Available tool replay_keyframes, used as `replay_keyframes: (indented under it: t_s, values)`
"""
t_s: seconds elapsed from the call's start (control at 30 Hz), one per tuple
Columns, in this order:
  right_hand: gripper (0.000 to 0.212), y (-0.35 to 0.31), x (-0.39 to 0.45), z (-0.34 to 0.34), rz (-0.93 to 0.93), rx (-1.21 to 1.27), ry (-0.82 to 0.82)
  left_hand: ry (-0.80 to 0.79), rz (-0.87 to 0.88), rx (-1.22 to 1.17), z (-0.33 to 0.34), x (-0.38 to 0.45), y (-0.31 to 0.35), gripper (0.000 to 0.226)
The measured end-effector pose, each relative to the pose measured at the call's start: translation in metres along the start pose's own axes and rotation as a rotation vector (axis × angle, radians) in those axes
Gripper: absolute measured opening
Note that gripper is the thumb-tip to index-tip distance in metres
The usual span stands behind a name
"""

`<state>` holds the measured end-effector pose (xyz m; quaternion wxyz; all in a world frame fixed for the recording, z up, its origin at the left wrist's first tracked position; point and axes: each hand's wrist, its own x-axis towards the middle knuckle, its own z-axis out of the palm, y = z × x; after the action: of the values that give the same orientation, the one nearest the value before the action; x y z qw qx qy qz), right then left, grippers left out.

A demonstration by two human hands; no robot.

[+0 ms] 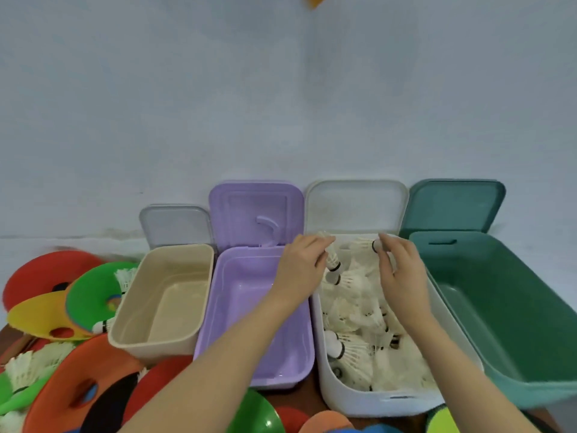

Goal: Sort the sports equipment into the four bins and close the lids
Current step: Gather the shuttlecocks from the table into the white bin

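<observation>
Four open bins stand in a row against the wall: a beige bin [125, 332], a purple bin [299, 364], a white bin [340, 398] and a green bin [530, 385]. The white bin holds several white shuttlecocks [352, 348]. My left hand [301, 265] is over the white bin's far left corner and pinches a shuttlecock [331, 259] with its cork pointing down. My right hand [401, 270] is over the same bin's far side, its fingertips on another shuttlecock [368, 245]. The beige, purple and green bins look empty.
Flat agility cones lie piled at the left: red [40, 271], green [93, 292], yellow [37, 317] and orange [68, 379]. Loose shuttlecocks [34, 360] lie among them. More coloured discs [259, 414] sit along the near edge. All four lids lean open against the wall.
</observation>
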<state>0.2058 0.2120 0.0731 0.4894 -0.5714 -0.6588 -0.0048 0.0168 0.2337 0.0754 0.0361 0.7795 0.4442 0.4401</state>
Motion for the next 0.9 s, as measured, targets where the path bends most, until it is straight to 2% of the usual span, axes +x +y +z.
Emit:
replay_keyframes:
  t_s: [0.2, 0.33, 0.43, 0.5, 0.57, 0.63, 0.7, 0.73, 0.83, 0.9]
  values:
    - [0.026, 0.061, 0.022, -0.009, 0.032, -0.174, -0.065, -0.033, -0.015, 0.115, 0.05, 0.027, 0.002, 0.036]
    - [0.024, 0.088, 0.026, 0.004, 0.004, -0.289, -0.242, -0.074, 0.001, 0.209, 0.068, 0.036, -0.01, 0.035]
    - [0.023, 0.1, 0.019, 0.016, 0.035, -0.346, -0.49, -0.23, -0.113, 0.164, 0.083, 0.029, -0.02, 0.038]
    - [0.029, 0.1, 0.015, 0.016, 0.115, -0.308, -0.59, -0.375, -0.17, 0.222, 0.088, 0.022, -0.023, 0.048]
    - [0.033, 0.096, 0.013, 0.014, 0.155, -0.276, -0.643, -0.499, -0.184, 0.32, 0.088, 0.016, -0.023, 0.047]
    - [0.036, 0.093, 0.012, 0.012, 0.147, -0.264, -0.671, -0.532, -0.173, 0.354, 0.085, 0.014, -0.023, 0.052]
    - [0.038, 0.087, 0.013, 0.01, 0.124, -0.295, -0.678, -0.511, -0.157, 0.355, 0.08, 0.015, -0.02, 0.072]
    - [0.038, 0.083, 0.014, 0.009, 0.104, -0.308, -0.664, -0.497, -0.149, 0.366, 0.075, 0.015, -0.018, 0.074]
    - [0.037, 0.064, 0.017, 0.005, 0.015, -0.336, -0.595, -0.45, -0.128, 0.444, 0.061, 0.012, -0.017, 0.048]
    - [0.037, 0.049, 0.018, 0.005, -0.048, -0.35, -0.561, -0.37, -0.131, 0.447, 0.043, 0.01, -0.013, 0.042]
